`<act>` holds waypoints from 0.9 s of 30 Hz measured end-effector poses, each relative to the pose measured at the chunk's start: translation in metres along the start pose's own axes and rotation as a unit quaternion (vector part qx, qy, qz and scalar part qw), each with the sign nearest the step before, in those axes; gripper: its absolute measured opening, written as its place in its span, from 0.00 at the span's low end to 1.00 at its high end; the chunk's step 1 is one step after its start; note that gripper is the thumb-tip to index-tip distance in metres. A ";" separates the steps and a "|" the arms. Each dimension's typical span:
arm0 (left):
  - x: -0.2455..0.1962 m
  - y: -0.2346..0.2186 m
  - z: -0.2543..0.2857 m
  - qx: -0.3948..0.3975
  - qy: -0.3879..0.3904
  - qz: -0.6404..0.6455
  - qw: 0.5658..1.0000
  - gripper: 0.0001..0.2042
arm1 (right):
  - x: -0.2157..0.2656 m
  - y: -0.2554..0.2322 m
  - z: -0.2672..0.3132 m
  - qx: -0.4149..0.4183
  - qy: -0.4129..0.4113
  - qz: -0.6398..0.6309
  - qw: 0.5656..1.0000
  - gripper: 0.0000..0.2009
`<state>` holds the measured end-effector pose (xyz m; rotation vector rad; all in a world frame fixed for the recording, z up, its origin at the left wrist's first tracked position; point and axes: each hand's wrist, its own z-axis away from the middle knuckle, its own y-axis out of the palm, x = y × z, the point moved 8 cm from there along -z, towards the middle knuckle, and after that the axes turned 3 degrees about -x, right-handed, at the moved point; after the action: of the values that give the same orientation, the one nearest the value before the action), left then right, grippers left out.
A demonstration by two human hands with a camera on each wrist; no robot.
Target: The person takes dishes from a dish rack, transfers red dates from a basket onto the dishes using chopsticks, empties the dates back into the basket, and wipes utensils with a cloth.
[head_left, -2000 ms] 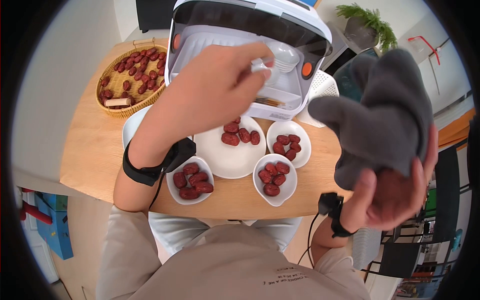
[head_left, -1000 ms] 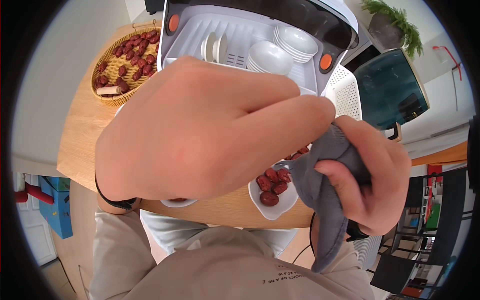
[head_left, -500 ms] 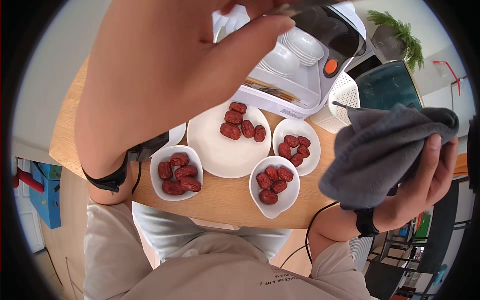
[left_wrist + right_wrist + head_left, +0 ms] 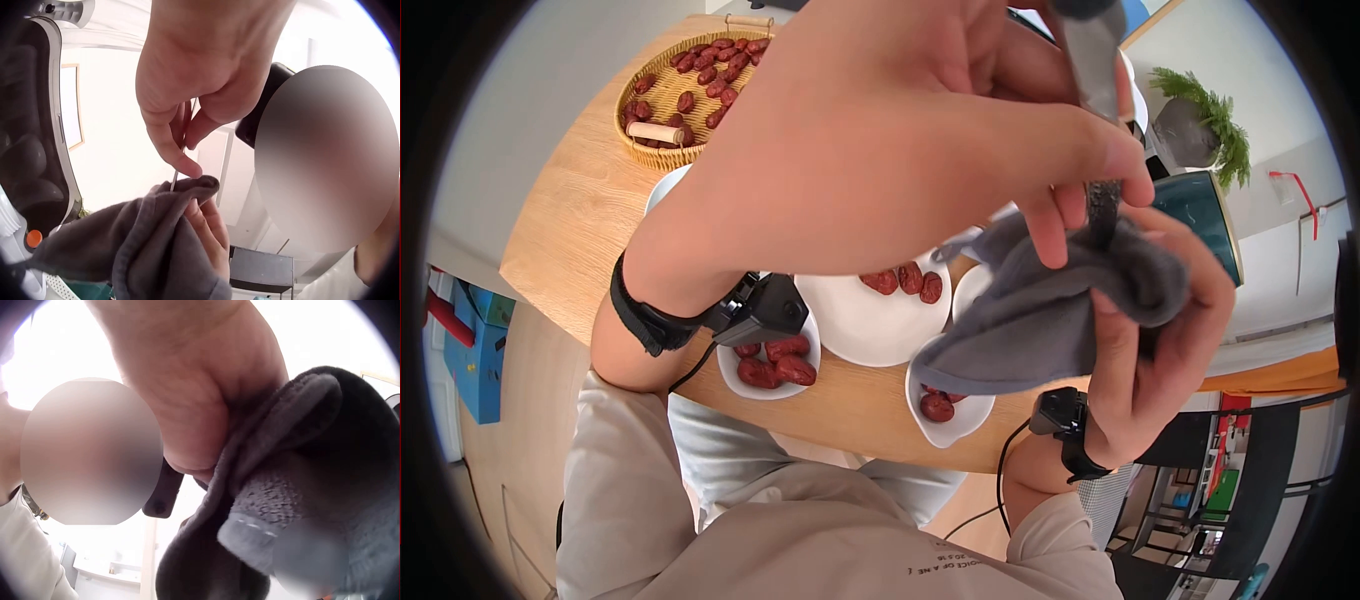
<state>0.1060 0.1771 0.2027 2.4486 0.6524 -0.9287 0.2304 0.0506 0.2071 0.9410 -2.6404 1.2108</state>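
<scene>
My left hand (image 4: 880, 170) pinches a thin, flat metal utensil (image 4: 1092, 75) upright between thumb and fingers; its exact kind I cannot tell. The utensil's lower end goes into a fold of the grey cloth (image 4: 1025, 325). My right hand (image 4: 1165, 345) grips that cloth from the right, its thumb over the front folds. In the left wrist view the utensil (image 4: 174, 181) shows as a narrow strip entering the cloth (image 4: 150, 244). Folded cloth (image 4: 250, 494) fills much of the right wrist view and hides the right fingers. Both hands are above the table.
Below the hands are a white plate (image 4: 870, 340) and white bowls, one left (image 4: 728, 372) and one right (image 4: 943, 436), with red dates. A wicker basket (image 4: 628, 135) of dates stands far left. The dish box's raised lid (image 4: 57, 119) is beside the left hand. Cables trail from both wrists.
The left hand came from the dish box to the cloth, rose away with the metal utensil, then came back down to the cloth. The right hand has brought the cloth inward.
</scene>
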 end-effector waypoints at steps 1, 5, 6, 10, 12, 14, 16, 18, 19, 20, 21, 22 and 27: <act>0.002 -0.001 0.000 -0.006 -0.013 0.037 0.999 0.11 | -0.007 0.000 0.006 -0.024 0.026 -0.046 0.998 0.19; -0.003 -0.008 -0.008 -0.036 -0.054 0.036 0.997 0.15 | -0.013 -0.009 0.000 0.076 0.061 0.041 0.994 0.19; -0.006 -0.016 -0.009 -0.062 -0.068 -0.043 0.995 0.19 | -0.014 -0.016 0.000 0.073 0.061 0.043 0.995 0.19; 0.031 -0.028 -0.009 0.052 -0.046 -0.309 0.949 0.04 | -0.043 -0.052 0.017 0.097 0.182 0.094 0.974 0.16; 0.046 -0.016 -0.009 0.150 -0.001 -0.506 0.849 0.05 | -0.053 -0.068 0.029 0.086 0.250 0.143 0.954 0.15; 0.076 -0.024 -0.005 0.173 -0.016 -0.538 0.825 0.05 | -0.066 -0.076 0.041 0.113 0.322 0.152 0.927 0.15; 0.100 -0.032 0.001 0.195 -0.031 -0.570 0.798 0.05 | -0.081 -0.083 0.054 0.141 0.392 0.158 0.895 0.15; 0.127 -0.042 0.009 0.243 -0.112 -0.595 0.758 0.05 | -0.103 -0.090 0.066 0.140 0.419 0.194 0.876 0.16; 0.132 -0.043 0.010 0.246 -0.111 -0.595 0.757 0.05 | -0.110 -0.091 0.067 0.125 0.399 0.186 0.889 0.15; 0.138 -0.045 0.011 0.251 -0.126 -0.608 0.742 0.06 | -0.116 -0.095 0.071 0.122 0.401 0.185 0.889 0.15; 0.144 -0.047 0.013 0.255 -0.142 -0.620 0.728 0.06 | -0.122 -0.096 0.075 0.127 0.436 0.185 0.872 0.14; 0.148 -0.050 0.014 0.259 -0.142 -0.619 0.728 0.06 | -0.128 -0.097 0.080 0.133 0.471 0.183 0.853 0.14; 0.156 -0.056 0.012 0.247 -0.173 -0.616 0.727 0.05 | -0.137 -0.108 0.091 0.164 0.512 0.241 0.808 0.13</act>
<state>0.1725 0.2569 0.0729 1.8247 2.2001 -2.1801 0.4175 0.0000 0.1719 -0.4052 -1.7878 1.6471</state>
